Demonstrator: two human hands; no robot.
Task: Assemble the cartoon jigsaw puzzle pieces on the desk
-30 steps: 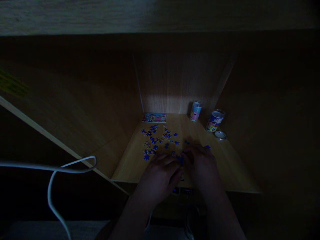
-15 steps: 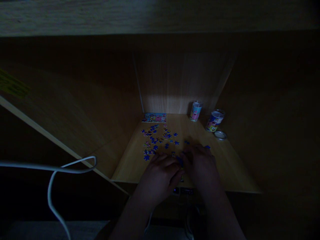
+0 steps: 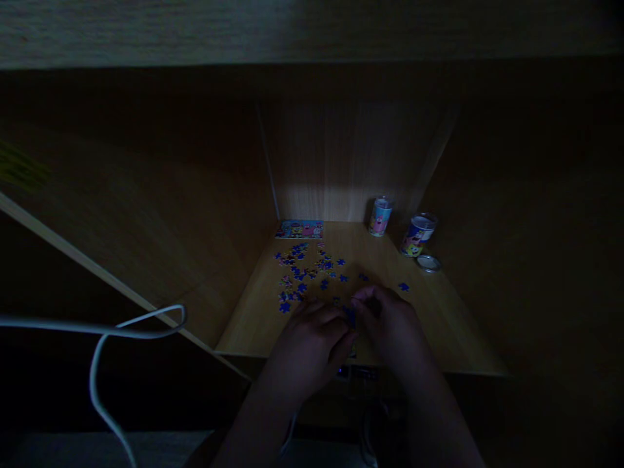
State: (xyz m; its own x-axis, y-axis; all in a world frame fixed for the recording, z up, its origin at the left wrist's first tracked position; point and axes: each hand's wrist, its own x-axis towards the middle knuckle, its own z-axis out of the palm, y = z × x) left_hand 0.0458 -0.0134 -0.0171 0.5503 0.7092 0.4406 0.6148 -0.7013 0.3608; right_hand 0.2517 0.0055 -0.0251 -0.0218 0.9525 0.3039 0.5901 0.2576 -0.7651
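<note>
Low over the front of a dim wooden shelf, my left hand (image 3: 314,341) has its fingers curled and its thumb bent inward. A group of blue puzzle pieces (image 3: 350,316) lies between my hands, right beside the left fingers; what those fingers grip is hidden. My right hand (image 3: 392,325) pinches thumb and forefinger together at a small, dark puzzle piece (image 3: 353,299), barely visible. Many loose jigsaw pieces (image 3: 297,273) spread beyond my left hand. Single blue pieces lie farther right, one at the far side of my right hand (image 3: 403,286).
A cartoon picture card (image 3: 299,229) lies at the back left. Two printed cans (image 3: 380,218) (image 3: 419,235) stand at the back right, with a round lid (image 3: 428,262) near them. Wooden walls enclose the shelf (image 3: 458,338); a white cable (image 3: 100,364) hangs at left.
My right hand has drawn slightly back and its fingers have closed into a pinch, uncovering the blue piece at right. The left hand has hardly moved.
</note>
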